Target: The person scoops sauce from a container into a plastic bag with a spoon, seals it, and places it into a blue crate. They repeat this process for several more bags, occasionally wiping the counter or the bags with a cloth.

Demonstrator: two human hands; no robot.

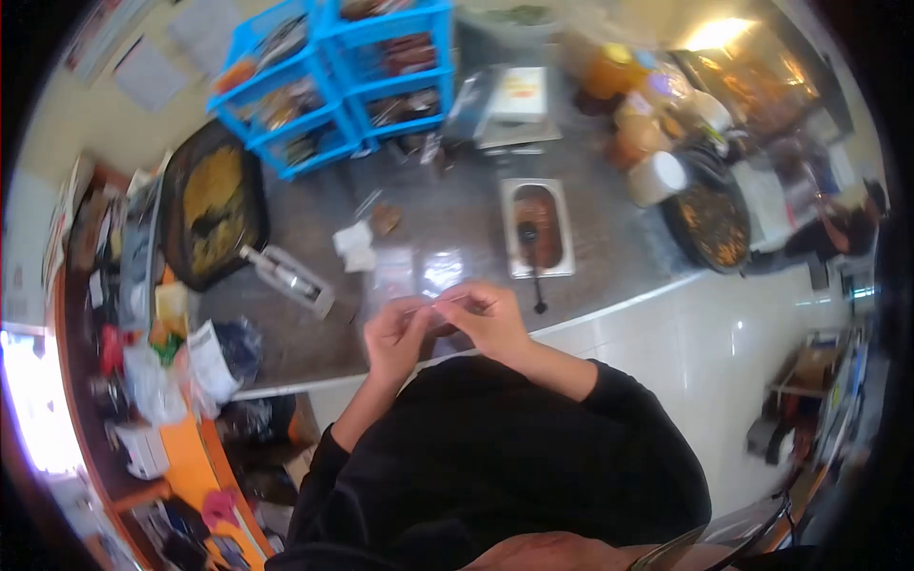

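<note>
Small item pinched between left hand and right hand fingers.

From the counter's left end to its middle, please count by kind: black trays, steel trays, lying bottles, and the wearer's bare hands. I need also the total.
Black tray: 1
Steel tray: 1
Lying bottle: 1
Bare hands: 2
Total: 5

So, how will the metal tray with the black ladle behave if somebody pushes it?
The metal tray looks rigid, so it should slide without bending. Its reddish contents may slosh, if loose. The black ladle sticks out past the rim, so it might swing.
</note>
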